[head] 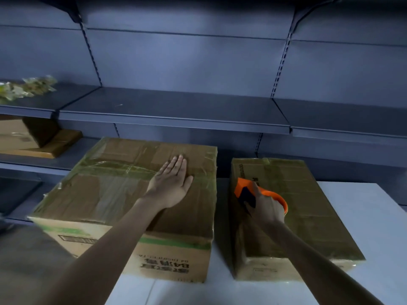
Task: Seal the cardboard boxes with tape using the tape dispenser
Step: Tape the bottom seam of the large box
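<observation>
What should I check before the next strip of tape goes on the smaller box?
1. Left hand flat on the larger box: ok.
2. Right hand has a grip round the tape dispenser: ok.
3. Dispenser over the smaller box, near its left edge: ok.
4. Smaller box flaps closed: ok.
5. Tape end stuck to cardboard: cannot tell.
6. Boxes apart on the table: ok.
</observation>
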`<action>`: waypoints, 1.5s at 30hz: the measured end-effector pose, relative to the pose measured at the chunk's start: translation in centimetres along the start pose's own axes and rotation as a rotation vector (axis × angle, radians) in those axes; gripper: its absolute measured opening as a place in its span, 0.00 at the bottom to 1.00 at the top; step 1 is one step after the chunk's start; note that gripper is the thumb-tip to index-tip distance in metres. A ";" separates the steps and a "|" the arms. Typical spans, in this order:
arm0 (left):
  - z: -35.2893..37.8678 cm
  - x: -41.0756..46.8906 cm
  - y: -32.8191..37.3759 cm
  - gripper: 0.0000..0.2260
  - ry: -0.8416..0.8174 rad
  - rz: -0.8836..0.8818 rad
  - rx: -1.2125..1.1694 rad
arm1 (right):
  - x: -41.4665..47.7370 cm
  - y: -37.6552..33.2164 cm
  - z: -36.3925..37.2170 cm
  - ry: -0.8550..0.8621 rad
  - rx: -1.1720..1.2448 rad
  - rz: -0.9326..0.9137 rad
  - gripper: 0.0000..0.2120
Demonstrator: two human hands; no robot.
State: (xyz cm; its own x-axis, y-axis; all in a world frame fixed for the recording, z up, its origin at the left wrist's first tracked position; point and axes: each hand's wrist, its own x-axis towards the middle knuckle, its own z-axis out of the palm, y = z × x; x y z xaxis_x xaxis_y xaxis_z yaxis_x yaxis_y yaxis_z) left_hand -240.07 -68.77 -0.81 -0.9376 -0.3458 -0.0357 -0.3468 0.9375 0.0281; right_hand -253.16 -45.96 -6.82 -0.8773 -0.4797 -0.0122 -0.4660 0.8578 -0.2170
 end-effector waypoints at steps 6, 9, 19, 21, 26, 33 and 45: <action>0.3 0.0 -0.3 0.27 0.004 0.019 0.013 | -0.6 -0.4 -0.1 0.032 -0.049 -0.003 0.34; 0.2 0.2 -0.3 0.28 -0.001 0.026 0.004 | -0.7 -0.7 -0.1 0.012 -0.067 0.013 0.36; -0.3 0.0 -1.5 0.24 0.037 0.155 -0.137 | -0.8 -4.3 -2.4 0.214 -0.083 0.072 0.22; -0.5 -0.2 -2.1 0.23 0.037 0.181 -0.190 | -1.0 -6.5 -3.6 0.375 0.024 -0.010 0.20; -1.1 -1.5 -5.6 0.23 0.052 0.076 -0.143 | -1.3 -14.8 -5.0 0.169 0.228 -0.324 0.24; -1.5 -4.3 -11.9 0.26 0.018 -0.126 -0.011 | -1.4 -23.3 -2.2 -0.145 0.006 -0.380 0.30; 0.1 -5.0 -12.5 0.28 -0.040 -0.143 -0.051 | -0.9 -24.0 -0.9 -0.168 -0.177 -0.475 0.31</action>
State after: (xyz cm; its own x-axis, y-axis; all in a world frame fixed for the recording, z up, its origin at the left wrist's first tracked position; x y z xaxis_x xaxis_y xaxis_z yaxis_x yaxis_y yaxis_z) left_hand -231.05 -78.70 -1.11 -0.8771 -0.4731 -0.0827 -0.4786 0.8752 0.0703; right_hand -241.28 -65.97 -0.75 -0.5413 -0.8333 -0.1124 -0.8323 0.5500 -0.0691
